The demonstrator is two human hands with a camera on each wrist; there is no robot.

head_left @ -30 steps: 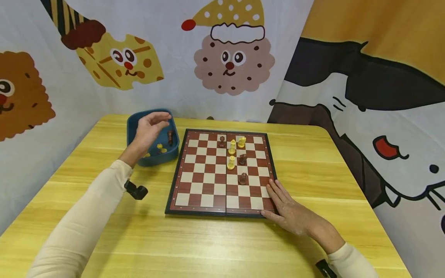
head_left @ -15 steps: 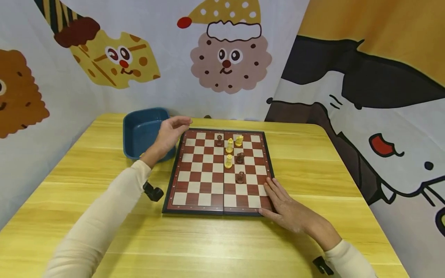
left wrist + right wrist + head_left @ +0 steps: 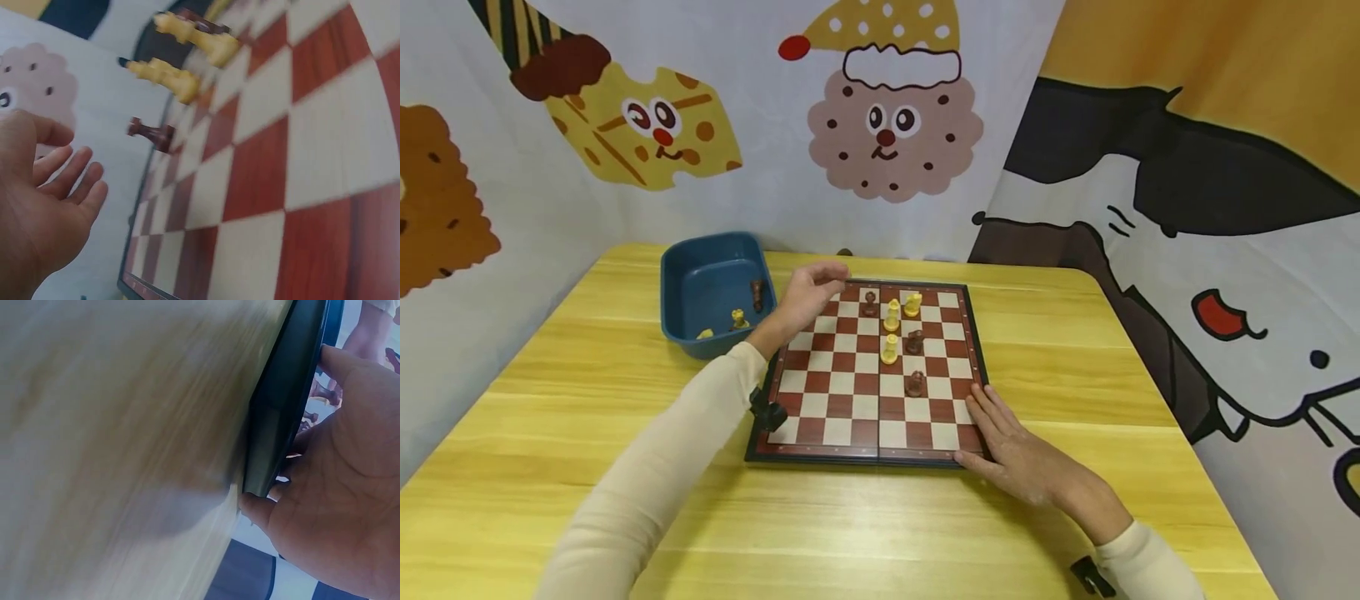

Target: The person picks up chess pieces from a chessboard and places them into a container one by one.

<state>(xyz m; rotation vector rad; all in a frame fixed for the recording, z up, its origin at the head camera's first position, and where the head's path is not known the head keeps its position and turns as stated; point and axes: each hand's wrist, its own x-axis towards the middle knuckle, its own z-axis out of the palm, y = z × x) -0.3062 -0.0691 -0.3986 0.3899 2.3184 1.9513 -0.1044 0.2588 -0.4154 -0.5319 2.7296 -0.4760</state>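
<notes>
My left hand (image 3: 808, 296) hovers over the far left part of the chessboard (image 3: 827, 408), its fingers loosely bent; I see nothing held in it. In the left wrist view, the palm (image 3: 47, 231) stands apart from a brown chess piece (image 3: 151, 133). Near the far middle of the board are yellow chess pieces (image 3: 891, 317) and brown ones (image 3: 915, 383), all upright. My right hand (image 3: 1022, 458) lies with straight fingers on the board's near right corner. In the right wrist view, its thumb (image 3: 256, 509) touches the dark board edge (image 3: 275, 431).
A blue plastic box (image 3: 711, 346) stands left of the board. Inside it lie a brown piece (image 3: 757, 294) and yellow pieces (image 3: 739, 319). The wooden table (image 3: 865, 533) meets a cartoon-printed cloth (image 3: 775, 192) behind.
My left hand has moved right, from over the blue box to above the board's far left side. The right hand has stayed on its corner. The view has shifted slightly.
</notes>
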